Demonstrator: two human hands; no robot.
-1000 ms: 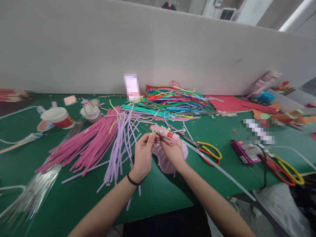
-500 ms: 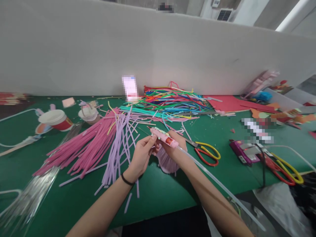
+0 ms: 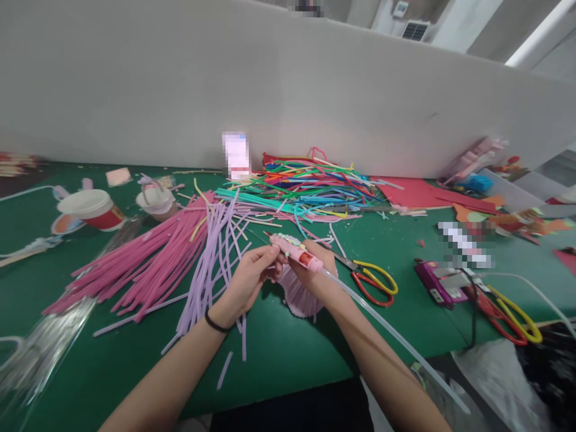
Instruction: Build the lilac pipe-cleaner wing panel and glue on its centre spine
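My right hand [image 3: 320,267] is wrapped round a pink hot glue gun [image 3: 294,251], its nozzle pointing to the far left. A long clear glue stick [image 3: 387,327] runs out of its back end, over my right forearm. Just below the gun is a lilac ribbed piece [image 3: 301,297], fuzzy like pipe cleaners laid side by side. My left hand [image 3: 252,273] has its thumb and fingers pinched together at that piece's upper left edge, close to the nozzle. The gun and my right hand hide part of the lilac piece.
Pink pipe cleaners [image 3: 148,258] and lilac pipe cleaners [image 3: 209,264] lie at the left, with a multicoloured heap [image 3: 315,183] behind. Scissors [image 3: 373,282] rest at the right, near a purple power strip [image 3: 436,282] and more scissors [image 3: 508,315]. A paper cup [image 3: 101,210] stands far left.
The view has shifted slightly, so the hands and table things appear a little farther left. Both hands keep their hold, and the glue gun stays over the lilac piece.
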